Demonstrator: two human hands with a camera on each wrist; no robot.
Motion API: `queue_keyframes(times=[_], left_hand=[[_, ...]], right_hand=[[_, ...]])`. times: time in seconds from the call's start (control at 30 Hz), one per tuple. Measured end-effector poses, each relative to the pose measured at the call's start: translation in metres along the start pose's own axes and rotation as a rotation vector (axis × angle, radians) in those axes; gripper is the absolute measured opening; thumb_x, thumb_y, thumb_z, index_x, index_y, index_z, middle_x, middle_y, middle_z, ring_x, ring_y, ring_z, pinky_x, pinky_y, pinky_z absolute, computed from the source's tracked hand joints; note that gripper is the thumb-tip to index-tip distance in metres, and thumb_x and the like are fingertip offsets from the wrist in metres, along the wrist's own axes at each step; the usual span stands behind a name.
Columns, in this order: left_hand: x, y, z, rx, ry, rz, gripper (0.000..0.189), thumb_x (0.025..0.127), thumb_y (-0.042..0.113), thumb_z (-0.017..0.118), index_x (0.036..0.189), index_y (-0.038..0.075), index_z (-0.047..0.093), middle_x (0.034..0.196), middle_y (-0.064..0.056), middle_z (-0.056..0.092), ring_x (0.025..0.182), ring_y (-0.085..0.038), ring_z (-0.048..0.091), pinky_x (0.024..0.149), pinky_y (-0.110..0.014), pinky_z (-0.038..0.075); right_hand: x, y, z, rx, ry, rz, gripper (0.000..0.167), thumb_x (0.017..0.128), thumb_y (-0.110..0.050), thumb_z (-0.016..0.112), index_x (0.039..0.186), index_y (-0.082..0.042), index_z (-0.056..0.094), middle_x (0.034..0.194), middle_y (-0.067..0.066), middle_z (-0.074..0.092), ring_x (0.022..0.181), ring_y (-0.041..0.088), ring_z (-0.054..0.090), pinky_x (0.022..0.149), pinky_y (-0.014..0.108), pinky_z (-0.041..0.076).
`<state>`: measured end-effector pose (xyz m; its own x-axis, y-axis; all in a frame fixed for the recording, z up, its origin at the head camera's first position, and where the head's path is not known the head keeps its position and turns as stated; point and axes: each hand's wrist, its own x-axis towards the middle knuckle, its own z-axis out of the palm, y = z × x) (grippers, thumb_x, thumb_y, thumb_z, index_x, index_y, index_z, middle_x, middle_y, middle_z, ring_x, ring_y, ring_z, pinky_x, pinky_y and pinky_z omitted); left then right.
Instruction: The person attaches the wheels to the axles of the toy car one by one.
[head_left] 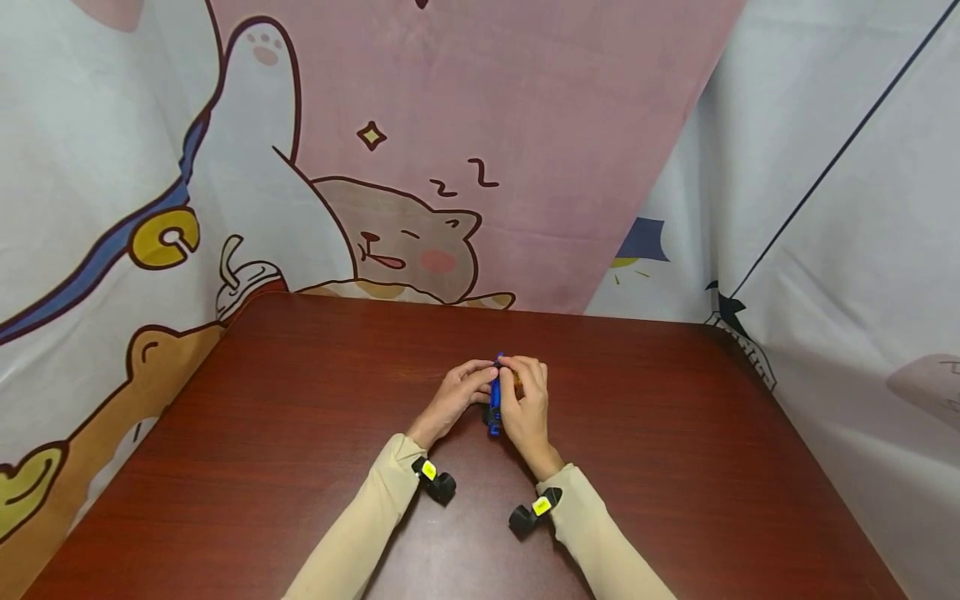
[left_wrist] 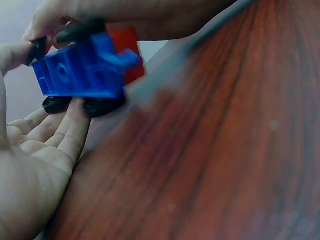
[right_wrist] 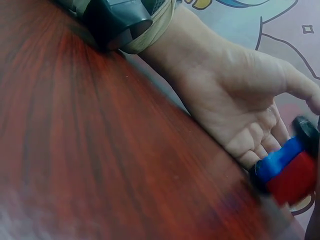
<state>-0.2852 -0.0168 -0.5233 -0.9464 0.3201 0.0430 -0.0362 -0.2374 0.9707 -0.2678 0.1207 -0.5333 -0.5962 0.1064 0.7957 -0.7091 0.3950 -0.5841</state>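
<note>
Both hands hold a small toy car (head_left: 495, 404) between them, a little above the table. It has a blue chassis, black wheels and a red part, and is tipped on its side. In the left wrist view its blue underside (left_wrist: 80, 70) faces the camera. My left hand (head_left: 452, 402) has its thumb at a wheel on one side and fingers at the wheels opposite. My right hand (head_left: 527, 408) grips it from the other side, thumb and fingers around it. A bit of orange-yellow (head_left: 517, 379) shows by the right fingers, mostly hidden.
The dark red-brown wooden table (head_left: 300, 500) spreads around the hands. A cloth with cartoon animals (head_left: 420, 242) hangs behind its far edge, and white cloth (head_left: 847, 250) hangs at the right. Each wrist wears a small black camera (head_left: 442, 486).
</note>
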Motion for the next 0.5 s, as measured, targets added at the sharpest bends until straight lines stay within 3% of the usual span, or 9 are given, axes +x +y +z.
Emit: queue_keyframes(times=[0.13,0.3,0.4,0.5], left_hand=[[0.000,0.000,0.000,-0.002,0.005,0.003,0.042,0.097,0.016,0.060,0.131,-0.007,0.051,0.094,0.000,0.067,0.082,-0.011,0.065,0.075,-0.025,0.056],[0.000,0.000,0.001,-0.020,0.003,0.013,0.039,0.096,0.013,0.060,0.128,-0.008,0.052,0.095,-0.004,0.067,0.081,-0.013,0.065,0.075,-0.026,0.056],[0.000,0.000,0.000,-0.019,-0.006,0.018,0.038,0.096,0.013,0.060,0.127,-0.009,0.052,0.094,-0.002,0.068,0.081,-0.013,0.065,0.075,-0.026,0.056],[0.000,0.000,0.000,-0.009,-0.016,0.019,0.039,0.097,0.014,0.059,0.128,-0.008,0.052,0.092,0.002,0.068,0.081,-0.012,0.065,0.075,-0.026,0.056]], right_hand=[[0.000,-0.008,0.000,0.026,-0.001,0.101,0.020,0.094,0.005,0.060,0.113,0.004,0.066,0.110,0.021,0.060,0.101,0.033,0.046,0.084,0.034,0.039],[0.006,-0.029,-0.003,0.059,-0.001,0.126,0.014,0.094,0.008,0.058,0.105,0.011,0.067,0.106,0.027,0.057,0.102,0.036,0.045,0.087,0.033,0.038],[0.010,-0.039,-0.006,0.074,0.002,0.147,0.013,0.094,0.007,0.059,0.102,0.011,0.068,0.105,0.027,0.057,0.103,0.037,0.046,0.088,0.028,0.037],[0.012,-0.043,-0.008,0.112,-0.022,0.229,0.015,0.095,0.003,0.059,0.106,0.011,0.068,0.114,0.030,0.054,0.111,0.039,0.045,0.092,0.025,0.035]])
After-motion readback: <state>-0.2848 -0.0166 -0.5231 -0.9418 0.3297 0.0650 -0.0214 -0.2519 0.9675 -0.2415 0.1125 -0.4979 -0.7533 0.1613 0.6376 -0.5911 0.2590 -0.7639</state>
